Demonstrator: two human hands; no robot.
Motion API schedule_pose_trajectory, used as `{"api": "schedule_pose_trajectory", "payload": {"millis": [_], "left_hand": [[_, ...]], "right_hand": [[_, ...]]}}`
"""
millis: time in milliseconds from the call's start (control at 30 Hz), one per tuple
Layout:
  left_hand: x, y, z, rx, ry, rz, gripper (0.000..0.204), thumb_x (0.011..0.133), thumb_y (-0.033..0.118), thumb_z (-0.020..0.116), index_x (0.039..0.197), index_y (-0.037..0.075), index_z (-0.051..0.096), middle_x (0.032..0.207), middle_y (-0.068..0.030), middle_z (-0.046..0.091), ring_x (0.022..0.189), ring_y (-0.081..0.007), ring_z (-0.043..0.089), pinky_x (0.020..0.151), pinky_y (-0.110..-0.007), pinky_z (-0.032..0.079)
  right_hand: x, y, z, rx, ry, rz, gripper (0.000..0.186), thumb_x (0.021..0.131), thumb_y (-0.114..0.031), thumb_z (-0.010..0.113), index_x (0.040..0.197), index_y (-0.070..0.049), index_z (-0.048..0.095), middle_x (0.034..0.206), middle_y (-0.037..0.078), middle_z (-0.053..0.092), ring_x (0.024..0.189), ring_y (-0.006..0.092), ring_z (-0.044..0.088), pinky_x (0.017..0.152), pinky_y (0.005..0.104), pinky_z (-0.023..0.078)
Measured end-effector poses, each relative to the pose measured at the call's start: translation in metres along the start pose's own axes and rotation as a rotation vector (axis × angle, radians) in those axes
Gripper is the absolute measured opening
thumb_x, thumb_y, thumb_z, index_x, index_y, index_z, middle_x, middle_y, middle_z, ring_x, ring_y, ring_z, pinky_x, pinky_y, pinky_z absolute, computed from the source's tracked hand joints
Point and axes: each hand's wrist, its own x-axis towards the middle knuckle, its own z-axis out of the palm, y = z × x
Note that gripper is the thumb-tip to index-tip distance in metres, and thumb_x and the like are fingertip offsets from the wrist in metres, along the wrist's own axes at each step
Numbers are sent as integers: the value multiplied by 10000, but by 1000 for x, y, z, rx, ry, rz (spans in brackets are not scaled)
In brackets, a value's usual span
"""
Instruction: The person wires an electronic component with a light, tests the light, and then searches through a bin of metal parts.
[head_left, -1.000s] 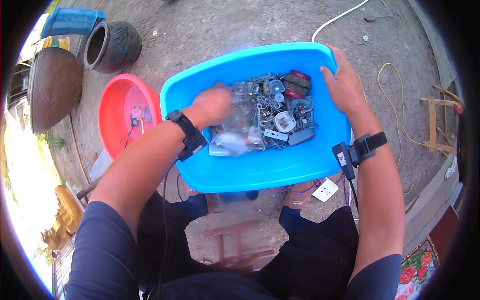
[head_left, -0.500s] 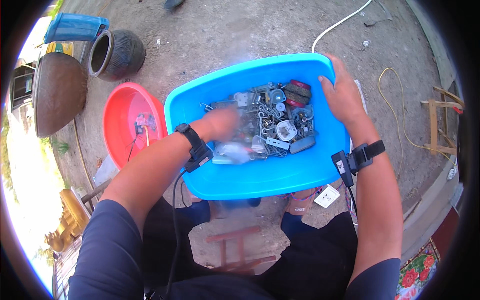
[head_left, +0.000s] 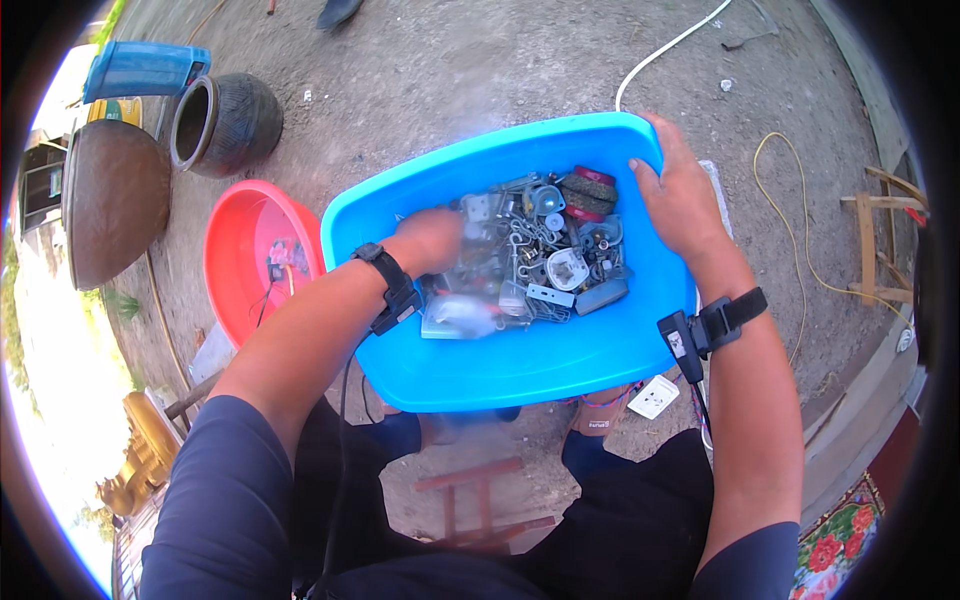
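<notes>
A blue plastic tub [head_left: 520,380] is held tilted above my lower legs, with a jumble of metal hardware [head_left: 540,250] on its bottom. My right hand [head_left: 682,195] grips the tub's right rim, thumb inside and fingers around the outside. Inside the left part of the tub, my left hand [head_left: 430,240] is at the hardware; its fingers are hidden and smeared by motion. Among the pieces are hooks, a pair of red-edged round brushes or discs [head_left: 588,193], a small white cup-like part [head_left: 567,268], a drilled metal plate [head_left: 550,296] and a clear plastic bag [head_left: 460,316].
To the left stands a red basin [head_left: 228,262] with a few small things in it. Beyond are a dark clay pot [head_left: 240,122], a large brown bowl [head_left: 115,205] and a blue bin [head_left: 145,72]. A white socket box [head_left: 653,397] and yellow cord [head_left: 790,215] lie at right.
The tub sits slightly lower and farther left in view, its right rim still in my right hand. My left hand has shifted a little left among the hardware.
</notes>
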Motion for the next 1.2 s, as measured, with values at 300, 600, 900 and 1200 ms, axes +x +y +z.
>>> {"api": "schedule_pose_trajectory", "payload": {"millis": [300,600,900,1200], "left_hand": [[20,-2,-3,23,-62,-33,494,840,-46,552,1319,40,634,1150,-241,698,1054,-420,685,894,-498,548],[27,-10,11,-155,103,-35,404,833,-48,551,1200,25,703,1081,-261,710,1050,-427,678,897,-496,538],[26,-11,8,-101,59,-51,271,904,58,574,1121,27,734,1113,-244,713,1043,-407,696,887,-484,555],[39,-9,9,-64,10,-25,229,865,117,644,1039,18,757,1052,-237,728,988,-405,711,852,-485,567]], "right_hand": [[-1,0,1,15,-2,5,475,957,-135,618,1416,-71,513,1369,215,603,1259,421,576,1056,473,472],[-2,-6,-2,10,-20,28,481,958,-136,618,1422,-72,505,1379,208,600,1251,420,582,1050,479,473],[-2,-3,-1,14,-11,9,477,960,-146,614,1421,-89,503,1370,201,606,1235,423,591,1032,485,485],[-1,-2,0,4,-3,9,477,958,-152,622,1417,-94,505,1359,196,614,1223,422,597,1022,488,490]]}}
